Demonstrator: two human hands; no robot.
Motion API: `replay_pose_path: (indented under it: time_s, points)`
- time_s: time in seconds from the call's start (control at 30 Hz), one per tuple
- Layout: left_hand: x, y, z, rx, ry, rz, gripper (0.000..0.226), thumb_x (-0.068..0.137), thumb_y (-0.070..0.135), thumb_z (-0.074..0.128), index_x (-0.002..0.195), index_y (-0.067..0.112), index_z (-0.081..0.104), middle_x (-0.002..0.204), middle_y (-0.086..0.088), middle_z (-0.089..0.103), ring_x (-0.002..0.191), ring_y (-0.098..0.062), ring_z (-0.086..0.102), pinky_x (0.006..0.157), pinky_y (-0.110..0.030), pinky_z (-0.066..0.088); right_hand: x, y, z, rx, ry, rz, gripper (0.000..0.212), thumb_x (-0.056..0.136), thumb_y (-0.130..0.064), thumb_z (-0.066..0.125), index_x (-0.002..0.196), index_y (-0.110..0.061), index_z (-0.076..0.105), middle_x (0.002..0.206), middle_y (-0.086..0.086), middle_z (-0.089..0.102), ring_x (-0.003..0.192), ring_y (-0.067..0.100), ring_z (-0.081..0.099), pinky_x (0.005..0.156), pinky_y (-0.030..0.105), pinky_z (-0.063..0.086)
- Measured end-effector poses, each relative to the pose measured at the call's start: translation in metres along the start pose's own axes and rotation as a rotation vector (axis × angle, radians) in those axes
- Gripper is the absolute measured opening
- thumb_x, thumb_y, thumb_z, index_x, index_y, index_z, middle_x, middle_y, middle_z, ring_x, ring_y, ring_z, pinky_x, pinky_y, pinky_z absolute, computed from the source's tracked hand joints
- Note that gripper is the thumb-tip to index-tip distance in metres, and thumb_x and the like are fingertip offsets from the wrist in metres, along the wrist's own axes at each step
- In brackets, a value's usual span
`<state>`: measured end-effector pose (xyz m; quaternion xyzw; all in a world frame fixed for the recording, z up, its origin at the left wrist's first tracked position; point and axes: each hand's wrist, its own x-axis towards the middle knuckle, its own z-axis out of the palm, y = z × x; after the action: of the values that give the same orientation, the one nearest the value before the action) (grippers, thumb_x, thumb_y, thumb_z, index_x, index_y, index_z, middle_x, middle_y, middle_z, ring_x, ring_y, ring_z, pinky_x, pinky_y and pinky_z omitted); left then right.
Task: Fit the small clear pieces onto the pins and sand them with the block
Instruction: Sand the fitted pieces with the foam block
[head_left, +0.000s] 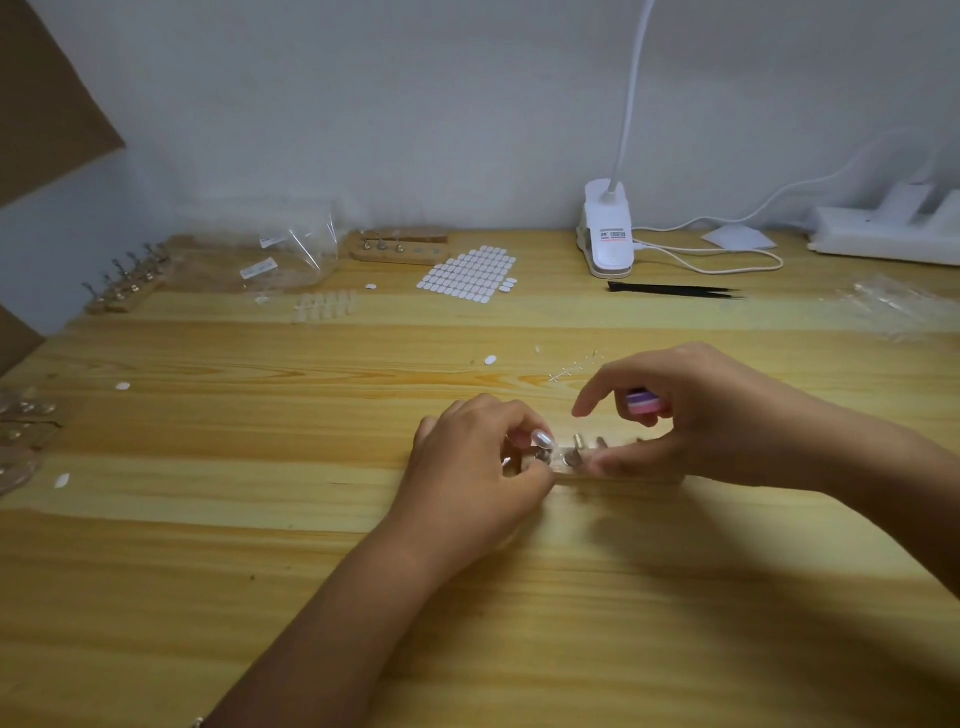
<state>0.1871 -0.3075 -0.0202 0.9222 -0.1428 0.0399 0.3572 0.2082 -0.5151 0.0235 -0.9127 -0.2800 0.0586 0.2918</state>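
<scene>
Head view: the left hand's (467, 467) fingers pinch a glossy oval clear piece (540, 439) just above the metal pins (577, 446) on a narrow wooden strip (576, 475). The right hand (717, 415) holds a pink-and-purple striped block (643, 402) in curled fingers, with its thumb on the strip. The grained pale table (260, 519) spreads wide to the left and nearer. Slim black tweezers (670, 289) lie well back.

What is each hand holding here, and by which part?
Left hand pinches a small clear piece by one end; right hand holds the sanding block tucked under its curled fingers.
</scene>
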Motion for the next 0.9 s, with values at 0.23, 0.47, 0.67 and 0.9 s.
replay_pose_path:
  time_s: [0.23, 0.47, 0.67, 0.9]
  points:
    - [-0.002, 0.006, -0.002, -0.039, -0.015, -0.035, 0.01, 0.073, 0.034, 0.059, 0.08, 0.039, 0.063, 0.082, 0.015, 0.06, 0.078, -0.004, 0.052, 0.089, -0.041, 0.046, -0.012, -0.001, 0.005, -0.123, 0.075, -0.085, 0.018, 0.077, -0.031, 0.084, 0.093, -0.025, 0.078, 0.069, -0.024, 0.049, 0.074, -0.004, 0.054, 0.063, 0.008, 0.039]
    - [-0.005, 0.008, -0.008, 0.213, 0.092, 0.205, 0.037, 0.073, 0.039, 0.068, 0.11, 0.037, 0.061, 0.105, 0.019, 0.056, 0.102, -0.006, 0.048, 0.094, -0.028, 0.031, -0.036, -0.005, 0.0, 0.02, 0.214, -0.166, 0.027, 0.078, -0.045, 0.073, 0.091, -0.022, 0.079, 0.067, -0.019, 0.051, 0.062, 0.007, 0.05, 0.061, 0.011, 0.038]
    - [-0.016, 0.027, -0.004, 0.037, 0.247, 0.737, 0.03, 0.077, 0.028, 0.083, 0.104, 0.02, 0.075, 0.103, 0.005, 0.068, 0.097, -0.015, 0.062, 0.083, -0.039, 0.044, -0.065, -0.009, -0.003, 0.295, 0.22, -0.08, 0.028, 0.074, -0.056, 0.073, 0.094, -0.036, 0.077, 0.066, -0.004, 0.057, 0.059, 0.01, 0.053, 0.056, 0.02, 0.043]
    - [-0.023, 0.04, 0.003, -0.077, 0.28, 0.804, 0.019, 0.078, 0.02, 0.084, 0.095, 0.013, 0.079, 0.094, 0.001, 0.072, 0.086, -0.015, 0.066, 0.072, -0.036, 0.049, -0.081, -0.012, 0.006, 0.447, 0.221, -0.045, 0.025, 0.076, -0.054, 0.075, 0.091, -0.035, 0.078, 0.063, 0.0, 0.055, 0.06, 0.002, 0.05, 0.061, 0.011, 0.039]
